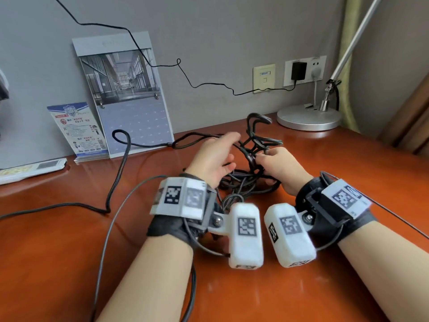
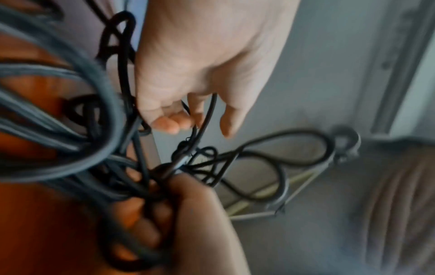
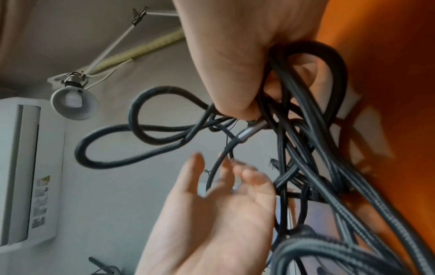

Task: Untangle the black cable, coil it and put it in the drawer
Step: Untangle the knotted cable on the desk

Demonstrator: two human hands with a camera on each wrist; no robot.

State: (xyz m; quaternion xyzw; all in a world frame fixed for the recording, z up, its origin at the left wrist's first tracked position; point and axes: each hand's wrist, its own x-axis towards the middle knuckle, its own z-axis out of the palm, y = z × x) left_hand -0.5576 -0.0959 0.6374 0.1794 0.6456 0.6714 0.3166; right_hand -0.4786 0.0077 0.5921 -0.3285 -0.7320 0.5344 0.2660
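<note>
here the right grip (image 1: 277, 166) pinches the black cable (image 1: 246, 182); left grip (image 1: 214, 156) loosely open.

- Table (image 1: 301, 287): orange-brown, glossy.
- Black cable (image 1: 246, 182): tangled heap, mid-table.
- Lamp base (image 1: 308, 119): far right corner.
- Calendar (image 1: 137, 126), leaflet stand (image 1: 81, 133): far edge.
- Remote (image 1: 32, 169): far left.

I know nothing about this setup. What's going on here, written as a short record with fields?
Surface: orange-brown desk
Main item: black cable, in a tangled heap
Right hand: grips a bunch of strands near the metal plug
Left hand: fingers loose, reaching into the loops, nothing gripped
Nearby: calendar leaning on the wall, lamp base, charger in the wall socket
Drawer: not visible
Progress: cable not yet untangled
</note>
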